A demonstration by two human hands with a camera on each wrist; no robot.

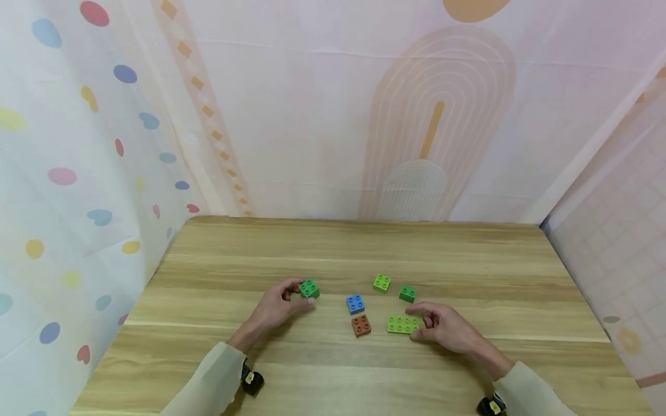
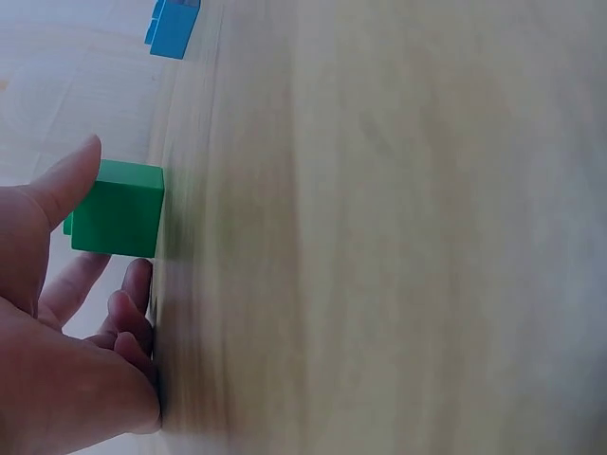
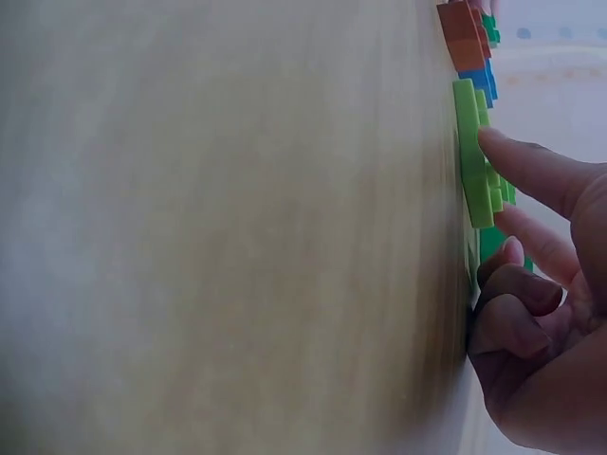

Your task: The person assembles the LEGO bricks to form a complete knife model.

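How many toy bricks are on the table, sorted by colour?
Dark green: 2, one held by the left hand at, one at
Light green: 2, a square one and a long flat one touched by the right hand
Blue: 1
Brown: 1
Total: 6

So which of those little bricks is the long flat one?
The light green plate by the right hand, whose fingers touch it. It is longer and thinner than the square bricks, such as the dark green brick the left hand holds.
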